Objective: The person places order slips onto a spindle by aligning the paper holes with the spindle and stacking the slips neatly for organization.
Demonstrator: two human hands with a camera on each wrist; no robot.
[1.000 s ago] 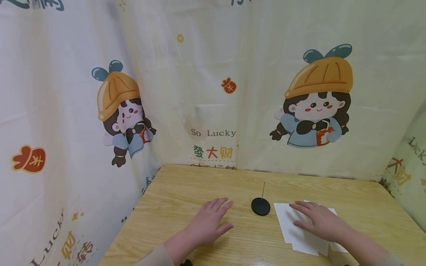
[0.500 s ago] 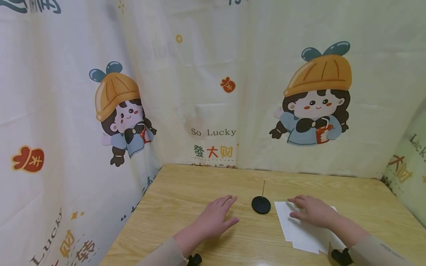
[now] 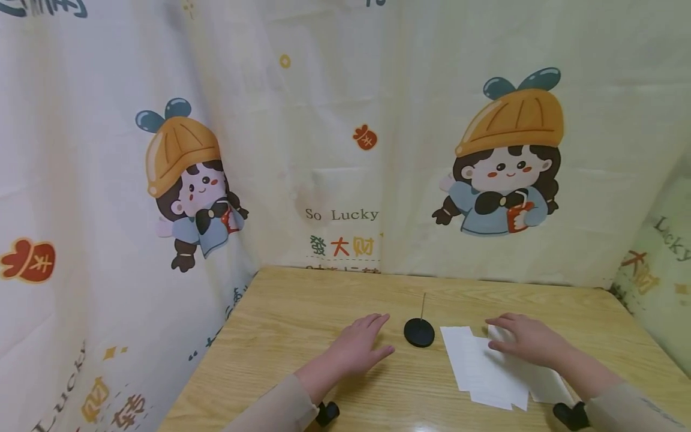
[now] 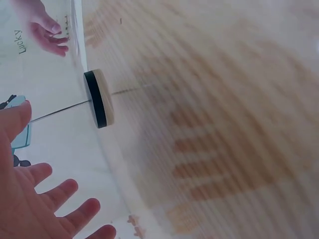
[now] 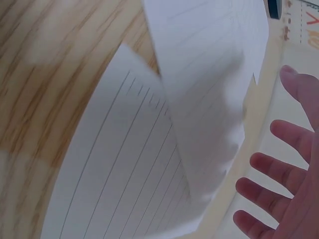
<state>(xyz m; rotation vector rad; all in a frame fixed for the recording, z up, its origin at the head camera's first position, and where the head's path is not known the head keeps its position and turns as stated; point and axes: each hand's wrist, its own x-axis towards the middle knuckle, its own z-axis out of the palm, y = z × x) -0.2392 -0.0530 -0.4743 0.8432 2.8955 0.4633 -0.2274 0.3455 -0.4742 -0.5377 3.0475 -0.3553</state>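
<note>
A bill spike (image 3: 418, 333), a thin upright metal pin on a round black base, stands on the wooden table. To its right, several overlapping sheets of white paper (image 3: 493, 375) lie loosely fanned. The left hand (image 3: 356, 349) hovers left of the spike, fingers spread, with nothing in its grasp. Over the far right part of the sheets hangs the right hand (image 3: 531, 342), its fingers apart and holding nothing. In the right wrist view, a sheet with ruled lines (image 5: 109, 154) lies partly under another one, and the right fingers (image 5: 279, 169) are separate from the paper.
A wood-grain table (image 3: 302, 300) reaches back to a cream curtain (image 3: 324, 132) printed with cartoon figures and lettering. More curtain hangs at both sides. Black wrist devices (image 3: 326, 414) show at the sleeves.
The left hand has moved a little to the right, closer to the spike. The right hand has shifted right across the sheets, uncovering more of their left part. The view has turned slightly.
</note>
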